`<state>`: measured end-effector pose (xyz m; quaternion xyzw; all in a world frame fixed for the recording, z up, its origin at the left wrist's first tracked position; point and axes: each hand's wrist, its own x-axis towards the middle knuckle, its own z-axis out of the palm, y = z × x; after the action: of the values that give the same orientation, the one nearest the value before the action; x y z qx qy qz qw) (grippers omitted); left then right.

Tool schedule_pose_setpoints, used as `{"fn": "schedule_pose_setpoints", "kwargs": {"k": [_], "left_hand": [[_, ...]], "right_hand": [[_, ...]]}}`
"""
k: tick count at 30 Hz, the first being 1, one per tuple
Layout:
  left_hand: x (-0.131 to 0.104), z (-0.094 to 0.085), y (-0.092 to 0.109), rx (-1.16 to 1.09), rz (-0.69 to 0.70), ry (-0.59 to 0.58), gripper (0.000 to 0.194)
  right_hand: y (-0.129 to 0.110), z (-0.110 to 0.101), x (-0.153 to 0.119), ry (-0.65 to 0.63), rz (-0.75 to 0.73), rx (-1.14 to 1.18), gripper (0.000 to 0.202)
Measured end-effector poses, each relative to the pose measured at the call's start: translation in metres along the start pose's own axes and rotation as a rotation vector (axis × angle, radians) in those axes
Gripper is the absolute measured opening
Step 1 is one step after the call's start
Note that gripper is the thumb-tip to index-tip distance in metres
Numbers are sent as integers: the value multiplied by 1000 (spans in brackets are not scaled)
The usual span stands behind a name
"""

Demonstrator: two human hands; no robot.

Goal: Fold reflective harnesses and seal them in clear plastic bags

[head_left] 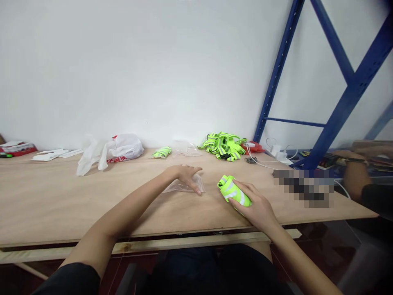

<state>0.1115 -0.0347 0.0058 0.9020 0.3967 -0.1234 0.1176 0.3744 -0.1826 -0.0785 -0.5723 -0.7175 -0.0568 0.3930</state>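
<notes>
Wrapped in my right hand is a rolled-up neon-yellow reflective strap with silver-grey bands, held near the table's front edge. My left hand is spread over a clear plastic bag that lies flat on the wood; its fingers are apart, and part of the bag is hidden under the hand. Further back lies a tangled pile of the same neon reflective straps. A packed neon bundle rests left of it, beside more clear plastic bags.
White plastic bags and white papers lie at the back left of the wooden table. A blue metal rack stands at the right. White cables run there. Another person's arm is at far right.
</notes>
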Motion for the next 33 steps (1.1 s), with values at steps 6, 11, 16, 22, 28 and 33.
{"fn": "schedule_pose_setpoints", "kwargs": {"k": [6,11,16,22,28,33], "left_hand": [[5,-1,15,-75,93,-2,135],[-14,6,23,-153,377,218,122],[-24,11,41,-146,506,289,119],[-12,14,61,-116,540,218,120],[-2,17,74,-158,594,146,118],[-9,20,74,-193,495,261,118]], "right_hand": [[-1,-1,0,5,-19,32,54],[1,-5,2,-70,-64,96,57],[0,-12,5,-173,-117,153,56],[-4,-18,7,-247,-131,135,58],[-4,-21,8,-276,-159,185,60],[-5,-21,7,-303,-100,168,63]]}}
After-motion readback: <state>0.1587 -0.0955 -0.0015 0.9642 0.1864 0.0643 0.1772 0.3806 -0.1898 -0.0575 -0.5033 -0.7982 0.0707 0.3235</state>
